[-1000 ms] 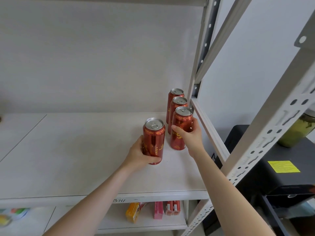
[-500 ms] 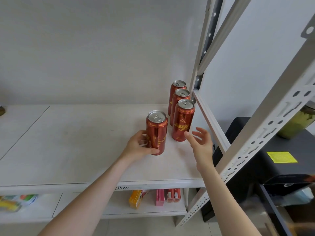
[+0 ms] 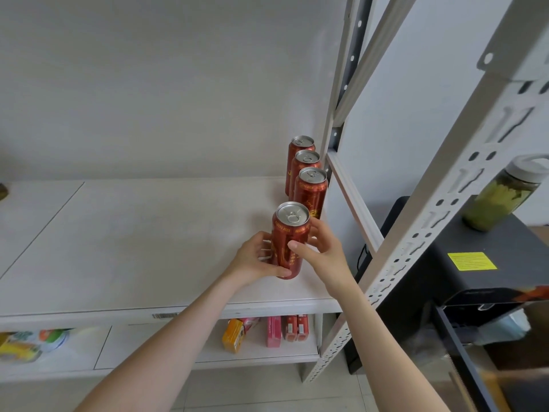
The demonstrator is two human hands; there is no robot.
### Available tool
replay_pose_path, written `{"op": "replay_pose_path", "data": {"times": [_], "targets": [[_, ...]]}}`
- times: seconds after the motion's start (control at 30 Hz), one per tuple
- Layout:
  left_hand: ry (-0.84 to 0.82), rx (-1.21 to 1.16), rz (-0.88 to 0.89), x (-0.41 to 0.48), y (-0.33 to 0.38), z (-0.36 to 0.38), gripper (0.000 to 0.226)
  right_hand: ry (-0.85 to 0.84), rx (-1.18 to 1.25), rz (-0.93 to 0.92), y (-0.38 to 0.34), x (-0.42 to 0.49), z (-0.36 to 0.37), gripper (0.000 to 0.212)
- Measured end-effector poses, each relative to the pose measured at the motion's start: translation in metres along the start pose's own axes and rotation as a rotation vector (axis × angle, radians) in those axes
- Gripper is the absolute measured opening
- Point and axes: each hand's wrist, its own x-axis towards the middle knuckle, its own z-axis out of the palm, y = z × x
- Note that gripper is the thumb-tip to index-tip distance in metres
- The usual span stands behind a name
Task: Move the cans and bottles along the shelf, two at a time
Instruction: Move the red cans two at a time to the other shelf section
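Near the right end of the white shelf (image 3: pixel 133 248) stands a tall red can (image 3: pixel 289 233) with a silver top. My left hand (image 3: pixel 257 260) grips its left side. My right hand (image 3: pixel 322 251) wraps its right side, thumb across the front. Behind it three more red cans stand upright in a row along the shelf's right edge: the nearest (image 3: pixel 312 193), the middle one (image 3: pixel 306 163) and the farthest (image 3: pixel 300 145). Both hands hide the lower half of the held can.
A perforated grey upright (image 3: pixel 416 248) and a slanted brace (image 3: pixel 353 197) bound the shelf on the right. Beyond them a jar with green contents (image 3: pixel 502 197) stands on a black unit (image 3: pixel 475 281). Small boxes (image 3: pixel 282 331) lie on the lower shelf.
My right hand left the nearest can of the row, opened in the air, then closed on the right side of the can that my left hand holds. That can sits slightly nearer the front edge.
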Motion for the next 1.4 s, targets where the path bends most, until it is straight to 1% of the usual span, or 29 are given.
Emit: {"op": "replay_pose_path", "data": {"times": [0.2,0.33,0.4,0.6,0.7,0.9,1.23,1.4], "targets": [[-0.040,-0.022,0.002,0.003,0.006,0.020,0.074,0.032,0.034,0.026,0.001,-0.008,-0.014,0.063],[-0.052,-0.008,0.015,0.009,0.012,0.030,0.083,0.068,0.057,0.050,0.002,-0.006,-0.022,0.060],[-0.048,0.007,0.020,0.014,0.013,0.034,0.083,0.090,0.069,0.057,0.003,-0.004,-0.025,0.062],[-0.017,0.022,0.035,0.029,0.013,0.037,0.074,0.164,0.104,0.072,0.005,0.006,-0.026,0.070],[0.000,0.022,0.051,0.034,0.013,0.036,0.074,0.184,0.101,0.071,0.006,0.012,-0.026,0.068],[0.008,0.013,0.061,0.042,0.010,0.034,0.067,0.188,0.089,0.067,0.007,0.020,-0.025,0.066],[0.022,0.010,0.065,0.043,0.012,0.033,0.066,0.171,0.092,0.086,0.005,0.024,-0.027,0.065],[0.013,0.040,0.074,0.042,0.012,0.032,0.058,0.161,0.083,0.097,0.004,0.023,-0.028,0.065]]}}
